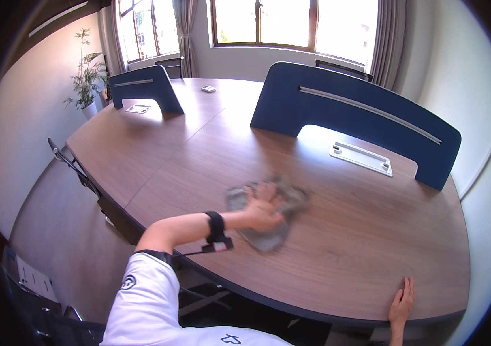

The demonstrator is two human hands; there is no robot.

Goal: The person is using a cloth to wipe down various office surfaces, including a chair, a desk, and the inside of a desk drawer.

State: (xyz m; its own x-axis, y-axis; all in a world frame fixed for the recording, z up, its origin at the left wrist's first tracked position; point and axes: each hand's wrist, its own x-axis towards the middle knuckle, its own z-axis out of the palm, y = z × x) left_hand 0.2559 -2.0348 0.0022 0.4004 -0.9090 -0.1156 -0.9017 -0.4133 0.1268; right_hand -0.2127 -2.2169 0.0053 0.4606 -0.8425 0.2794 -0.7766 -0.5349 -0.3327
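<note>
A rumpled grey cloth (pixel 267 238) lies on the wood-grain table top (pixel 358 242), blurred by motion. Pressed onto it from above is my left hand (pixel 265 212), with its fingers spread over the fabric. A black strap (pixel 215 227) with a small device circles my left wrist. Far to the right, my right hand (pixel 402 302) rests on the table near its front edge, extended and holding nothing.
Beyond the cloth stands a large blue desk divider (pixel 358 104), with a white cable port (pixel 360 158) beneath its cutout. A smaller blue divider (pixel 146 86) and a small white device (pixel 208 89) are farther back. Chairs (pixel 74 164) border the left side; a potted plant (pixel 87 86) stands behind.
</note>
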